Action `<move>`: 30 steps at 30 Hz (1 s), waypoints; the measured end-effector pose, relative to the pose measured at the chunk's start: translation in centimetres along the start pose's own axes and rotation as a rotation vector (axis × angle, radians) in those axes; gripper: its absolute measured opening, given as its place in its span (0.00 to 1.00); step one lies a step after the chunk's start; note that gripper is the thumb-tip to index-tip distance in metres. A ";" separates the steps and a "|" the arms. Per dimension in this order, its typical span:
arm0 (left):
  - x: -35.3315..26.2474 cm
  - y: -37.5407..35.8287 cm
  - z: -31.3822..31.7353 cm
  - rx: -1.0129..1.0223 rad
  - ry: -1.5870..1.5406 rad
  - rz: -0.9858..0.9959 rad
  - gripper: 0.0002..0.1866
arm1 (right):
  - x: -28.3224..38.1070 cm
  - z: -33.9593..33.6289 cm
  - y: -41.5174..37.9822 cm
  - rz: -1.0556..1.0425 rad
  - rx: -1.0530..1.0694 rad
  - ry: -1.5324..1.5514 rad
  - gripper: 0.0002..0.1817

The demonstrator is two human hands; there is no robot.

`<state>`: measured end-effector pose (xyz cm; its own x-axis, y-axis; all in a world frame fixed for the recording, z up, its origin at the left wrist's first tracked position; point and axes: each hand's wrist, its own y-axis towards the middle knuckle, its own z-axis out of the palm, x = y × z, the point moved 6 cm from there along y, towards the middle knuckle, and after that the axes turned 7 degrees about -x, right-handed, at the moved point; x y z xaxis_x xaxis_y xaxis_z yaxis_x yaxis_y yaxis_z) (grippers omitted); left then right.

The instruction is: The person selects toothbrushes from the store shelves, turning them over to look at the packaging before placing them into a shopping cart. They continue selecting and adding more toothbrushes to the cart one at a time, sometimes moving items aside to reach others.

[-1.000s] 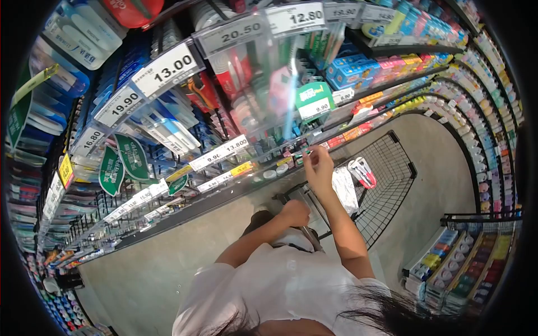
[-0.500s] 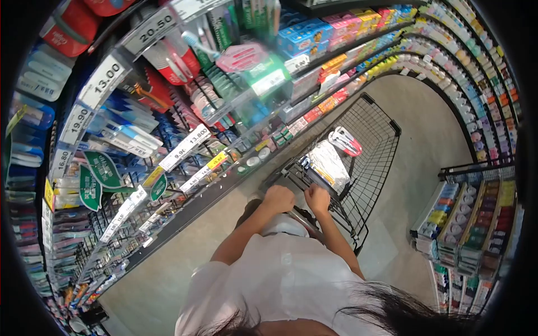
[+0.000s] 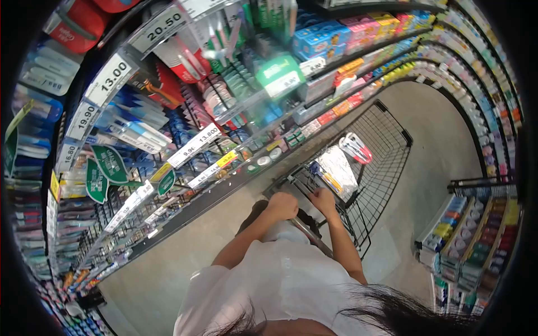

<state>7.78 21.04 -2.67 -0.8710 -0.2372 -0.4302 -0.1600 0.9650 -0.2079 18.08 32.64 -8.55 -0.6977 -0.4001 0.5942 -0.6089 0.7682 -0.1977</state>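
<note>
Left hand (image 3: pixel 283 206) clenched at cart handle (image 3: pixel 311 233); right hand (image 3: pixel 323 202) curled near silver packet (image 3: pixel 338 169), contents can't be told. Cart (image 3: pixel 408 136) angled toward 1 o'clock, shelf (image 3: pixel 210 205) at 10; steering best done with bar pressure balanced and shelf edge given clearance.

The grey floor (image 3: pixel 445 129) is bearing the wire cart (image 3: pixel 408 136); toward the right of the view a rack (image 3: pixel 458 187) is holding rows of small packs. In the cart, a silver pack (image 3: pixel 342 168) is lying beside a red-and-white pack (image 3: pixel 356 148). The long shelf (image 3: pixel 193 217) is carrying rows of toothbrush packs (image 3: pixel 139 136), blue boxes (image 3: pixel 320 42) beside pink boxes (image 3: pixel 358 35), and round tubs (image 3: pixel 263 161) near its lower edge.
</note>
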 end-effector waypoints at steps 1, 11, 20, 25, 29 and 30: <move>-0.2 -0.2 -0.5 -0.014 -0.012 0.008 0.13 | -1.5 0.9 0.6 -0.004 0.093 0.123 0.17; 0.1 -3.2 0.5 0.143 0.020 0.086 0.13 | -20.9 7.2 8.0 0.467 -0.062 0.438 0.11; 1.4 -12.2 4.1 0.347 -0.052 0.120 0.11 | -27.5 13.3 8.4 0.466 -0.098 -0.169 0.15; 5.0 -18.5 3.0 0.350 -0.076 -0.019 0.07 | -22.5 14.3 8.2 0.601 -0.152 -0.316 0.32; 8.5 -23.8 4.5 0.514 -0.044 -0.122 0.08 | -22.6 17.3 8.4 0.542 -0.245 -0.534 0.35; 10.6 -26.7 6.4 0.509 -0.076 -0.136 0.07 | -22.2 17.8 8.4 0.553 -0.255 -0.568 0.33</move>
<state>5.81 -8.01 -7.32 -0.8189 -0.3819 -0.4285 -0.0070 0.7531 -0.6579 21.72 39.04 -37.29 -0.9969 -0.0701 -0.0346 -0.0654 0.9904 -0.1220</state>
